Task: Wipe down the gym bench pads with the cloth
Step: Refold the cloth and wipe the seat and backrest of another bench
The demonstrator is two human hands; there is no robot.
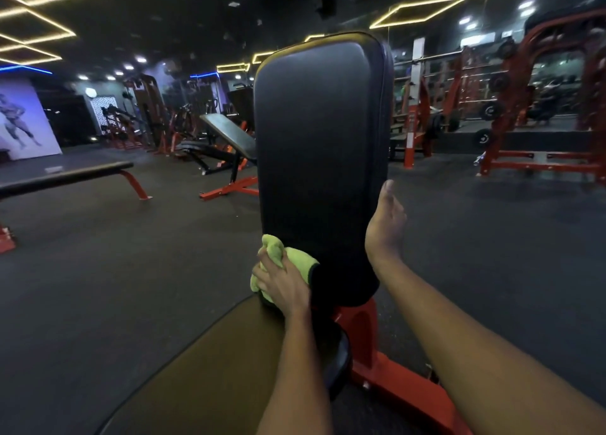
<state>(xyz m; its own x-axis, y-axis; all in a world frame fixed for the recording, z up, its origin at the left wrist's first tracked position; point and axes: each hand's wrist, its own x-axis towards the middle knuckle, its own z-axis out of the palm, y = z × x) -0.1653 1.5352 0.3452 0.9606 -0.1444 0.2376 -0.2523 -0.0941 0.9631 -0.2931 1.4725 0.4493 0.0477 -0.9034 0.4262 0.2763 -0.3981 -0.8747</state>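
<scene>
- Reaching forward from 6 o'clock over the seat pad (213,362), the left arm ends in the left hand (282,284), its fingers curled tight round the bunched green cloth (295,261).
- The cloth is pressed against the upright back pad (321,139) at the pad's 7 o'clock corner, just above the seat pad.
- The right hand (385,234) clasps the back pad's edge at 4 o'clock: thumb straight up along the front, fingers wrapped out of sight behind, forearm stretched straight.

Two bare forearms enter the view, the left from 6 o'clock and the right from 4 o'clock. Each is uncovered from frame edge to wrist. The left hand (282,282) and right hand (385,229) are bare too, and the right thumb's nail is short.
</scene>
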